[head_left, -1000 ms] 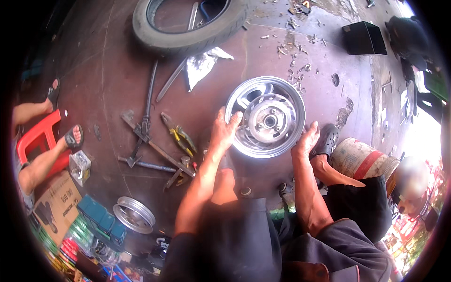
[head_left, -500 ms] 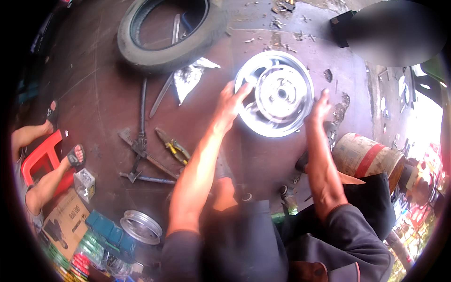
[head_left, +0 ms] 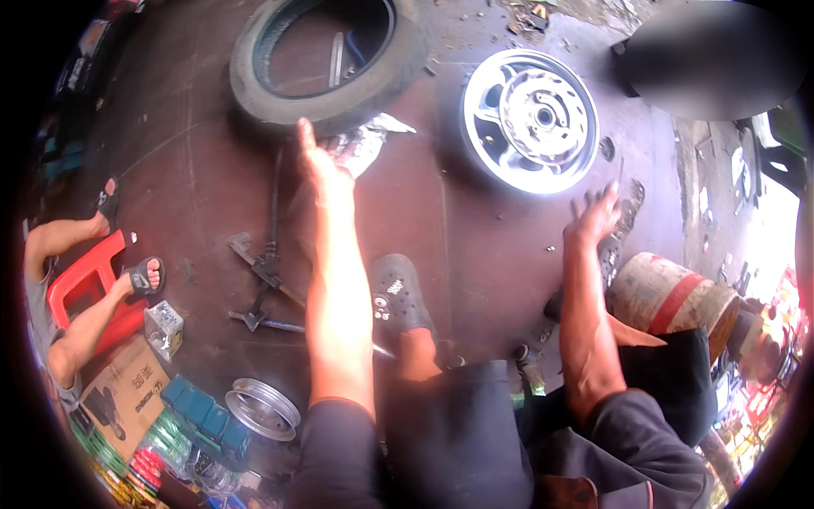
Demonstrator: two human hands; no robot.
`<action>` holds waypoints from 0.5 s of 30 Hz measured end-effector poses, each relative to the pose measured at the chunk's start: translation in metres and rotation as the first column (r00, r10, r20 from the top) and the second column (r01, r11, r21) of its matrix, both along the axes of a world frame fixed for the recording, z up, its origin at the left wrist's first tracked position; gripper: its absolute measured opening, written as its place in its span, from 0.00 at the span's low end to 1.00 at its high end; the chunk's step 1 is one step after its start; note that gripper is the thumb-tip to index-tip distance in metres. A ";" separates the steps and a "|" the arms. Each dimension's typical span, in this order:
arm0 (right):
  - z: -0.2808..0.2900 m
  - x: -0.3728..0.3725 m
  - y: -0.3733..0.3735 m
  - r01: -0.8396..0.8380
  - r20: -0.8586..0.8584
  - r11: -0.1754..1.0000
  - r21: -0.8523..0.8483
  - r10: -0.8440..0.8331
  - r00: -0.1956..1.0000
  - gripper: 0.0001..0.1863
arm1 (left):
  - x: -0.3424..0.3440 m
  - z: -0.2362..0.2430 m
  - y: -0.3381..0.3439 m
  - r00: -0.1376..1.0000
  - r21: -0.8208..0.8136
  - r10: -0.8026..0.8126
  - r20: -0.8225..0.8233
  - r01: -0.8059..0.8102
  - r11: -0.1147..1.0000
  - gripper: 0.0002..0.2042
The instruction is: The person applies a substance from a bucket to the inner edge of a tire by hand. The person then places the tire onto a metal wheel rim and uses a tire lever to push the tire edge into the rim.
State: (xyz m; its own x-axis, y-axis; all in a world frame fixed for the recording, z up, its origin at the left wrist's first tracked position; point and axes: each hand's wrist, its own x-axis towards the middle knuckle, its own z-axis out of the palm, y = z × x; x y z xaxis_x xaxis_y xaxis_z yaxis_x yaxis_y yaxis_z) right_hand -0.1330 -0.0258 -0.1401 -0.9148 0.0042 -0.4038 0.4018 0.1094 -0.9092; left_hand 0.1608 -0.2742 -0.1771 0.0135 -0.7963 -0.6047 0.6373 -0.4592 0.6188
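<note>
On the floor [head_left: 483,288]: one tyre [head_left: 318,112], one large rim [head_left: 544,129], one small rim [head_left: 263,409]; left grip [head_left: 327,165] spread by tyre, contact unclear; right grip [head_left: 595,218] spread near large rim.

Open floor [head_left: 432,182] between tire [head_left: 339,110] and wheel rim [head_left: 530,127], drum [head_left: 666,293] blocking right

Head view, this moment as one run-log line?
left hand: open, by tire, contact unclear | right hand: open, apart from silver wheel | silver wheel: in neither hand
</note>
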 end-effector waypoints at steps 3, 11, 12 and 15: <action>-0.018 0.036 0.016 -0.011 0.150 0.999 -0.046 0.018 0.989 0.45 | 0.000 0.001 -0.016 0.996 -0.026 0.076 0.048 -0.075 0.997 0.45; -0.021 0.018 -0.026 0.074 0.227 0.964 -0.253 -0.015 0.974 0.49 | 0.017 0.044 -0.064 0.966 -0.070 0.056 0.254 -0.039 0.997 0.41; -0.019 0.016 -0.034 0.067 0.199 0.961 -0.268 -0.013 0.980 0.49 | 0.020 0.056 -0.073 0.961 -0.106 0.078 0.265 -0.051 0.993 0.39; -0.014 0.010 -0.048 0.106 0.244 0.957 -0.270 -0.039 0.969 0.49 | 0.019 0.098 -0.086 0.925 -0.346 0.195 0.326 -0.075 0.935 0.32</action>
